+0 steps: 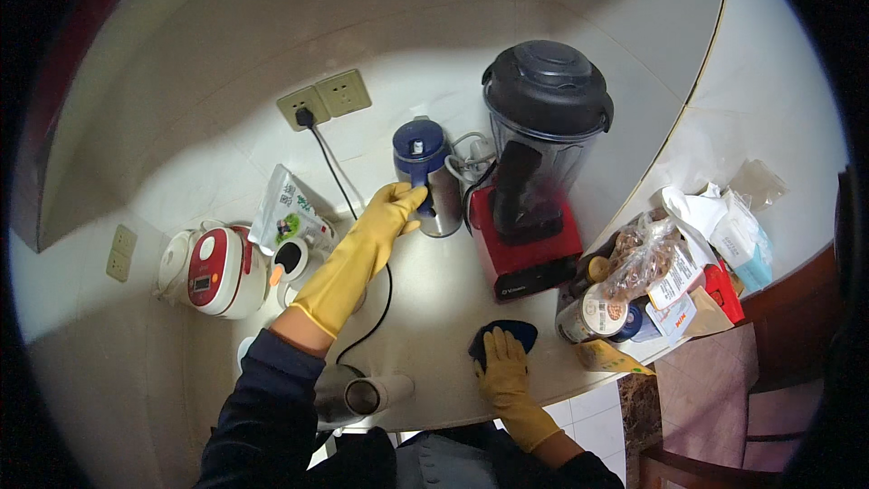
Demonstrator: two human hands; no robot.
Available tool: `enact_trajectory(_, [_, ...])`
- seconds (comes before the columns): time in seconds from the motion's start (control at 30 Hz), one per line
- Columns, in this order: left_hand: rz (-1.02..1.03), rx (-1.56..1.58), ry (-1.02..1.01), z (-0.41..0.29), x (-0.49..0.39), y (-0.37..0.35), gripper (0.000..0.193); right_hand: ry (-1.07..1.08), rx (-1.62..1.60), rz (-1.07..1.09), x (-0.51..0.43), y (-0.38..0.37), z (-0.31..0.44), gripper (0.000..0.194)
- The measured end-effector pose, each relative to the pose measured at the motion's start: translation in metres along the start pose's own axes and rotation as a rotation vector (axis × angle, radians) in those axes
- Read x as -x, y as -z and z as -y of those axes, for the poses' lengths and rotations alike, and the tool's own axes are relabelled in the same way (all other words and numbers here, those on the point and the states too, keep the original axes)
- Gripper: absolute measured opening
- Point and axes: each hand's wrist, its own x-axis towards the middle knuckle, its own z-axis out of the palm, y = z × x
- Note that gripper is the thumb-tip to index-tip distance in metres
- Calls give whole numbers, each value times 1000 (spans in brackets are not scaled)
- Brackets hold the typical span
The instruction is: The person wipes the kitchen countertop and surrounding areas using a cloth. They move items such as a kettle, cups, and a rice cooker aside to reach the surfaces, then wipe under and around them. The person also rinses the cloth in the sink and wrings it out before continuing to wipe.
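My left hand (388,212), in a yellow rubber glove, reaches across the counter (434,299). Its fingers close on the blue handle of a stainless steel jug (445,202) with a blue lid, which stands upright by the tiled wall. Nearer to me, my right hand (504,368) wears a matching glove. It presses a folded dark blue cloth (521,333) against the counter, with the fingers spread over it. Part of the cloth is hidden under the palm.
A red-based blender (526,244) stands right of the jug. At left are a red and white rice cooker (227,275), a pouch (288,214) and a plugged-in black cord (330,163). A cylindrical cup (390,390) lies near the front edge; jars and packages (645,278) crowd the right.
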Motion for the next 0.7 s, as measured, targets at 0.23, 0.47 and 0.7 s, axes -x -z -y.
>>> enact_trajectory(0.23, [236,414,217,29,-80,4,31,-7,-91,91,-18,15,6,84])
enact_trajectory(0.47, [44,300,113,39,-43,24,31,-52,-131,123,-23,22,9,76])
enact_trajectory(0.7, [27,294,178,59,62,66,34,15,-315,14,-34,14,11,54])
